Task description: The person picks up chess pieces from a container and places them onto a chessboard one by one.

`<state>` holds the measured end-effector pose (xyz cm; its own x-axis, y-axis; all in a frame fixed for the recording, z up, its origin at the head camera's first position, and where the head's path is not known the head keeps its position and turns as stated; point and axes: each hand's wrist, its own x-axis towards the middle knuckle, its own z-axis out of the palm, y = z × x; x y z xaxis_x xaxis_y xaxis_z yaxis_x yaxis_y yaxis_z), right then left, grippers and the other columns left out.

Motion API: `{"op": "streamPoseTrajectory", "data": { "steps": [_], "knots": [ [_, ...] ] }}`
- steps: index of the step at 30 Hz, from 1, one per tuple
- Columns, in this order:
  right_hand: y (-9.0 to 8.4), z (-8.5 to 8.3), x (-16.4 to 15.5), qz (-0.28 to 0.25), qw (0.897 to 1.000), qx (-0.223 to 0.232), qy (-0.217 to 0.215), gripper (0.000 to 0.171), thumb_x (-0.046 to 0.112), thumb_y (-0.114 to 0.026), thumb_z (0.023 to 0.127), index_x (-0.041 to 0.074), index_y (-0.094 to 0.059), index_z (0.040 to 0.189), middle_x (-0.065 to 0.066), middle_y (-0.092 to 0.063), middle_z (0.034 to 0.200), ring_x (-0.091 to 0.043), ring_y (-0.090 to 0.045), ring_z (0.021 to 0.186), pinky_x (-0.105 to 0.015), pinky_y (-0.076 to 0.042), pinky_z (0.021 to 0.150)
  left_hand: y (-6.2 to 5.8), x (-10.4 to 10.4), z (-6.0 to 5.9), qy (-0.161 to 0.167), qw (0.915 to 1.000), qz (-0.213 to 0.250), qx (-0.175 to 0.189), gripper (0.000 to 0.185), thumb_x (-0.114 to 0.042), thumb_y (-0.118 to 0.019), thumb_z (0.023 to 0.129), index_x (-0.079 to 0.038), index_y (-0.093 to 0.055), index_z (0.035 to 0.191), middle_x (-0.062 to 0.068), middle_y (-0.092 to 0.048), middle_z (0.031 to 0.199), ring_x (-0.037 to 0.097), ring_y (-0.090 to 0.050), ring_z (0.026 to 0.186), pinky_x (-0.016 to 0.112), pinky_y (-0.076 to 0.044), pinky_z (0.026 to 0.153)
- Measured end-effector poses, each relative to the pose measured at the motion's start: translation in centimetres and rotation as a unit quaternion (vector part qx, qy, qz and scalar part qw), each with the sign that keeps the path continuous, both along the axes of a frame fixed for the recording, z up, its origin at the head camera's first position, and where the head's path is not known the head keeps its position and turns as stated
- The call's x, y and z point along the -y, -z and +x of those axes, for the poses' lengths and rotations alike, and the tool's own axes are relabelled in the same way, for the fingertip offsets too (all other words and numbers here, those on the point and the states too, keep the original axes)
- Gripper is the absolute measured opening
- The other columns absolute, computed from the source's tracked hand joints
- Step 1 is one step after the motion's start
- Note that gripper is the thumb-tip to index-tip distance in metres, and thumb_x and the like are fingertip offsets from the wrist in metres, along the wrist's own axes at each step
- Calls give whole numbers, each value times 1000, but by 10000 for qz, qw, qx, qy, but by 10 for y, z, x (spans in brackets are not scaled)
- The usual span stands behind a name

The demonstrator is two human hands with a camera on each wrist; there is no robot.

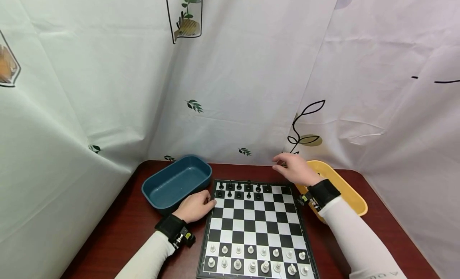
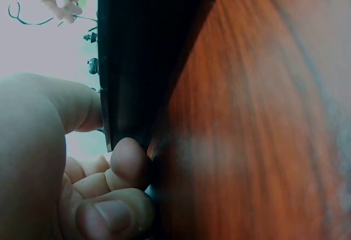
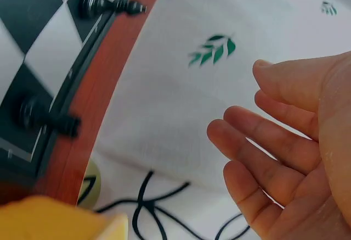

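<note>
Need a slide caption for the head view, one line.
Left hand grips the left edge of the black-and-white chessboard while the open right hand hovers above its far right corner, beside the yellow plastic tray.

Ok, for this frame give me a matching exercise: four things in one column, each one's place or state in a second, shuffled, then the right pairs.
Things:
1. blue tub
2. yellow tub
3. left hand
4. right hand

Places or states:
A. raised over the board's far right corner, holding nothing
B. right of the board
C. left of the board
D. resting at the board's left edge

Pairs: 1-C, 2-B, 3-D, 4-A
</note>
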<state>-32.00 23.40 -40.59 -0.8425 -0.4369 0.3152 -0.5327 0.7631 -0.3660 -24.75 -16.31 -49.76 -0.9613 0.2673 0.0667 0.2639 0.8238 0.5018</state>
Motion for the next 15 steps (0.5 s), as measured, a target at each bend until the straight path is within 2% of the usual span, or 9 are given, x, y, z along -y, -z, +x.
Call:
{"op": "streamPoseTrajectory", "data": {
  "steps": [8,15],
  "knots": [
    [-6,3,-29,90,9996,-137,212,29,15,-75,107,-1,-75,131,-16,-78,122,-37,-75,108,-57,-58,90,1,1,-1,-16,10000,22,-9,31,-40,-69,107,-23,-60,84,-7,-55,71,12,-51,61,35,-41,60],
    [-6,3,-57,120,9986,-382,354,25,14,-75,107,2,-77,128,-17,-79,122,-38,-76,109,-59,-58,91,1,1,0,-18,10000,82,8,31,-40,-69,107,-23,-59,84,-6,-55,70,14,-51,61,35,-40,60]
  ]
}}
